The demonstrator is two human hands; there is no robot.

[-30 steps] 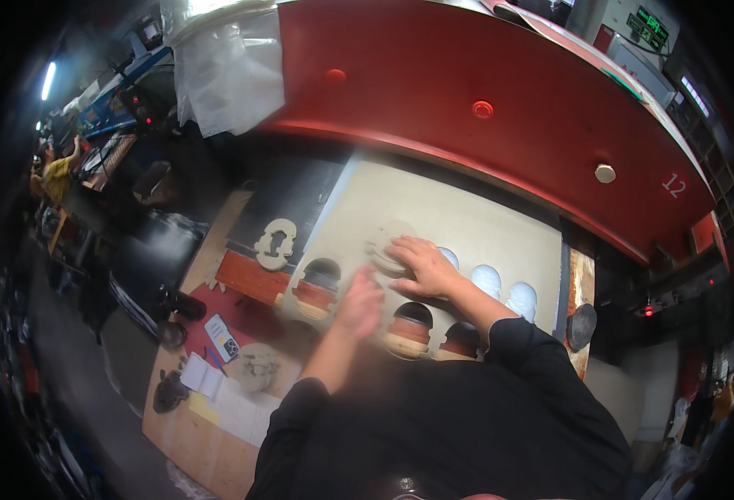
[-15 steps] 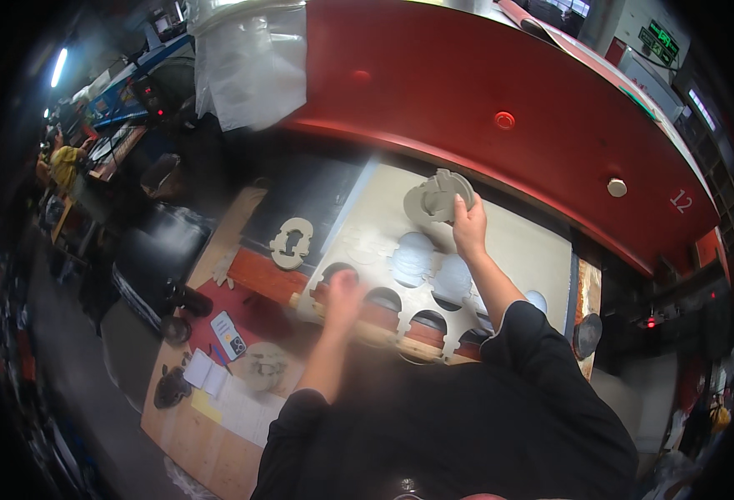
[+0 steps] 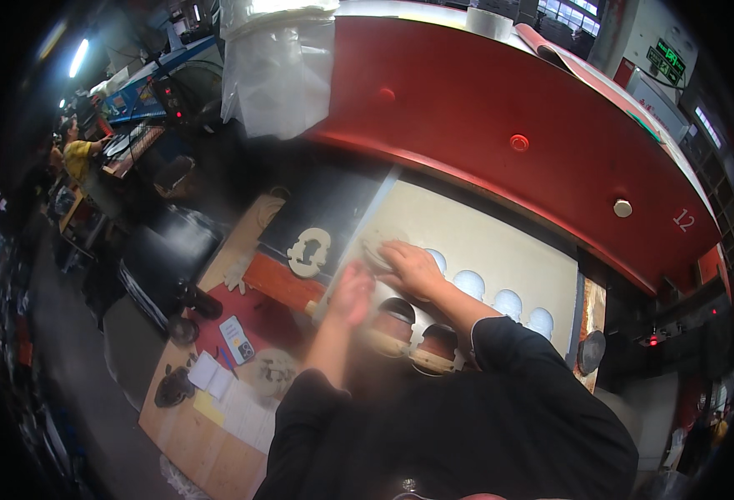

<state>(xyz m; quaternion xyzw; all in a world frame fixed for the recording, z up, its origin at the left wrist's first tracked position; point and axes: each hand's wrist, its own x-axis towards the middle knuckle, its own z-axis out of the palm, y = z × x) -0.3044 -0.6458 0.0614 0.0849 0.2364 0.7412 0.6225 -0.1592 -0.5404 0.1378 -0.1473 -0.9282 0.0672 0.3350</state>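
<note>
Near the left end of a pale board (image 3: 500,225), my right hand (image 3: 414,268) rests over a thick beige, notched round piece (image 3: 373,247), its fingers on the upper side. My left hand (image 3: 353,293) is just left of it, smeared by motion; its fingers do not show clearly. Close to my body, a pale sheet with large round holes (image 3: 421,323) hangs at the board's near edge. White round pieces (image 3: 469,284) lie in a row to the right of my right hand. A beige ring-like piece (image 3: 308,252) sits on the dark surface at left.
Behind the board rises a red machine body (image 3: 458,100) with a red button (image 3: 519,142). At left, a wooden table (image 3: 179,425) bears a phone (image 3: 236,340), papers (image 3: 246,412) and another beige piece (image 3: 272,372). A person in yellow (image 3: 79,158) stands far left.
My right hand has brought the beige round piece down and left from above the board's far side. The holed sheet and white pieces lie differently. My left hand stays near the board's left end.
</note>
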